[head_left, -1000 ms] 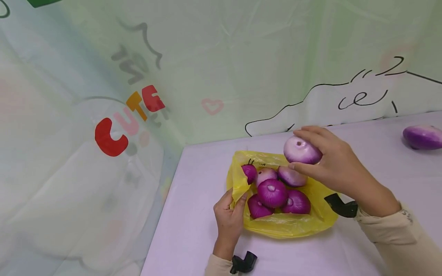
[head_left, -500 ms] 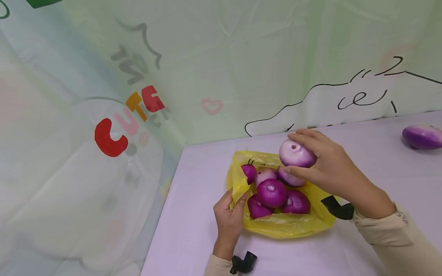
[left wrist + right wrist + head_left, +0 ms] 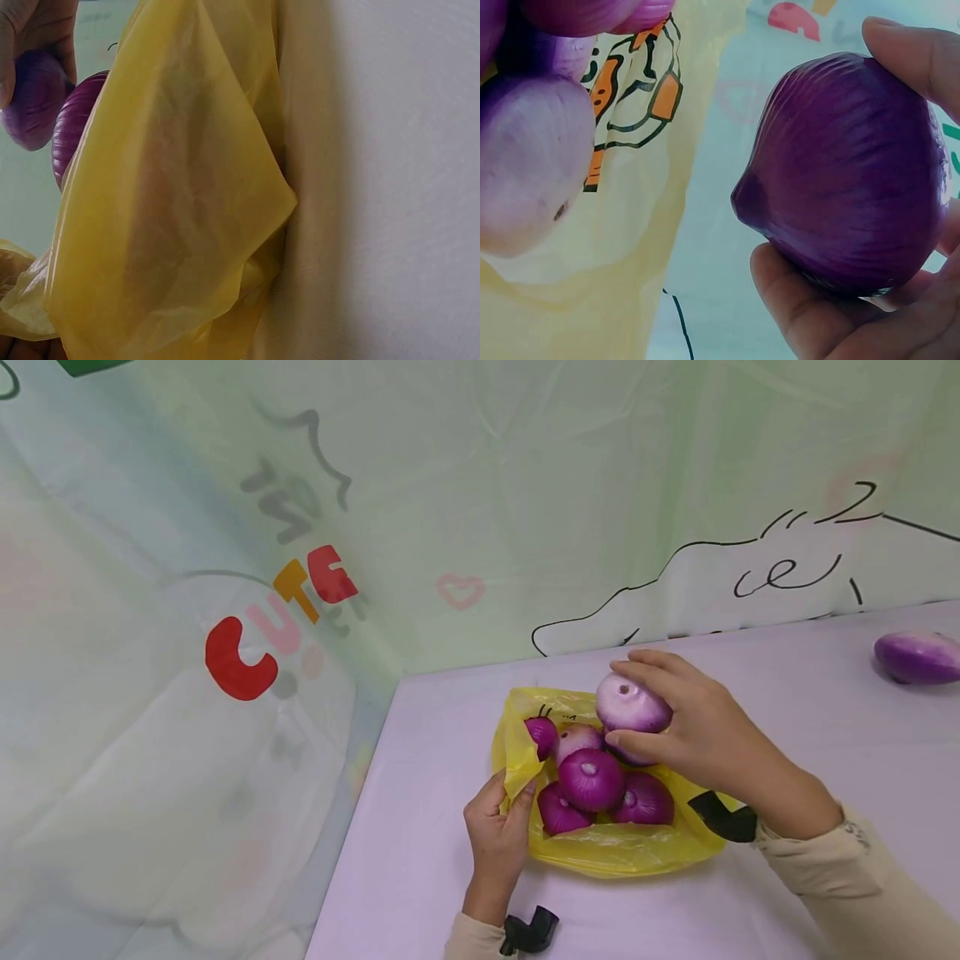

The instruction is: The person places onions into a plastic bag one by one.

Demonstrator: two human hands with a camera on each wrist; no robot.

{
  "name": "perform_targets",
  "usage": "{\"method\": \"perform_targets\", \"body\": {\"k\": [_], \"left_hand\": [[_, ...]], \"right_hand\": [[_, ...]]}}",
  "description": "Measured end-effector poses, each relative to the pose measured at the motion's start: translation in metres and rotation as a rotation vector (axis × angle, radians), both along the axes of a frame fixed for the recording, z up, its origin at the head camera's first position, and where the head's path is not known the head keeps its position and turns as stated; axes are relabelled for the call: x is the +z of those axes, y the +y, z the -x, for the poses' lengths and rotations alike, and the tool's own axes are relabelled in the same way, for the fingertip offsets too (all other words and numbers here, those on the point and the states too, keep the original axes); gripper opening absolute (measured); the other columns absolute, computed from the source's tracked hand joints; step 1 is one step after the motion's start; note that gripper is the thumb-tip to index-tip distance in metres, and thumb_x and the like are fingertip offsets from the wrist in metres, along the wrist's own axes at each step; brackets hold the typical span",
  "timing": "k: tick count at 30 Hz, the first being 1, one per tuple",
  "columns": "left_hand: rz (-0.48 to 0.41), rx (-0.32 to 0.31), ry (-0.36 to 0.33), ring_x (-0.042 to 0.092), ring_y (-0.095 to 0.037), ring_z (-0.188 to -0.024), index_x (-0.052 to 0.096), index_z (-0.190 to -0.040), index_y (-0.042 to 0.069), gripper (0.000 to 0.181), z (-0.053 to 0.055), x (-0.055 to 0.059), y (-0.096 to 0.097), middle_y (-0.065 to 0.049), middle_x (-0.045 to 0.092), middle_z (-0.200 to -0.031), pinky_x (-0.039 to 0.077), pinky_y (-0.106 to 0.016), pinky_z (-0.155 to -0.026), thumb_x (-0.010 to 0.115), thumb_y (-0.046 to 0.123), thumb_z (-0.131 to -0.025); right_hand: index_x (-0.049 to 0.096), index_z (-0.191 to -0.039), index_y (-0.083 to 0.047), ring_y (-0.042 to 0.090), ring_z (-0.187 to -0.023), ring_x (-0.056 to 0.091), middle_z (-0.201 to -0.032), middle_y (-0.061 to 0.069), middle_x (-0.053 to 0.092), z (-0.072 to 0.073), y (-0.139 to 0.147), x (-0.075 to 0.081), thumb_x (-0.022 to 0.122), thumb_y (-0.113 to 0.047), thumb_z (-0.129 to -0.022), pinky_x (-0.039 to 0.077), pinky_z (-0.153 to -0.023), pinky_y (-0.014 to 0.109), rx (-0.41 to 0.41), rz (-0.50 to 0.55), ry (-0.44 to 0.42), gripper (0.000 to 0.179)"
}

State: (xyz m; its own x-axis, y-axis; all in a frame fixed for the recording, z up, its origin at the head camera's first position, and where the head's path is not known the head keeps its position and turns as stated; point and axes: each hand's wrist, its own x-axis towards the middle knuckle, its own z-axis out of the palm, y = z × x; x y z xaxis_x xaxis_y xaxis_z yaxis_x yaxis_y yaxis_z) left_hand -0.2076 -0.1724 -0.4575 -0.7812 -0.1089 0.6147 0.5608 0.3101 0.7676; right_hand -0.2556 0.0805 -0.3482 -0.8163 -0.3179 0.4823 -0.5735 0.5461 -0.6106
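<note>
My right hand [image 3: 693,722] grips a purple onion [image 3: 632,702] between thumb and fingers, held above the back right part of an open yellow plastic bag [image 3: 622,852]. In the right wrist view this onion [image 3: 847,176] fills the grasp, its pointed end facing the bag. With thumb and fingers, my left hand [image 3: 498,835] pinches the bag's left rim. Several purple onions [image 3: 592,779] lie heaped inside the bag, one partly hidden beneath the held onion. Up close in the left wrist view, the yellow bag wall [image 3: 172,195] covers most of the scene.
Another purple onion [image 3: 918,658] lies on the pale lilac tabletop [image 3: 420,777] at the far right. Behind the table stands a printed fabric backdrop [image 3: 487,510], with a second panel on the left. Each wrist carries a black strap mount [image 3: 531,931].
My right hand has carried the held onion left and slightly down, further over the bag's heap. The left hand keeps its pinch on the rim and stays still.
</note>
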Motion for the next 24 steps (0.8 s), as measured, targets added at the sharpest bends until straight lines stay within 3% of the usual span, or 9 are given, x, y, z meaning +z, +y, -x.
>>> {"method": "perform_targets", "body": {"k": [13, 24], "left_hand": [[-0.002, -0.006, 0.002, 0.073, -0.027, -0.108, 0.074, -0.123, 0.001, 0.030, -0.001, 0.002, 0.000, -0.010, 0.076, -0.120, 0.060, -0.036, -0.092, 0.071, -0.006, -0.094], [-0.006, -0.008, -0.009, 0.073, -0.027, -0.110, 0.073, -0.123, 0.001, 0.028, -0.001, 0.002, 0.000, -0.009, 0.076, -0.121, 0.059, -0.036, -0.093, 0.071, -0.002, -0.095]], "right_hand": [[0.061, -0.141, -0.001, 0.048, -0.117, 0.062, -0.146, 0.025, 0.052, -0.002, -0.012, -0.004, 0.094, -0.012, -0.075, 0.059, -0.084, 0.060, 0.038, -0.014, -0.002, 0.075], [0.061, -0.142, -0.004, 0.045, -0.117, 0.064, -0.145, 0.023, 0.053, -0.005, -0.018, -0.007, 0.095, -0.020, -0.075, 0.059, -0.086, 0.060, 0.077, -0.025, -0.005, 0.076]]}}
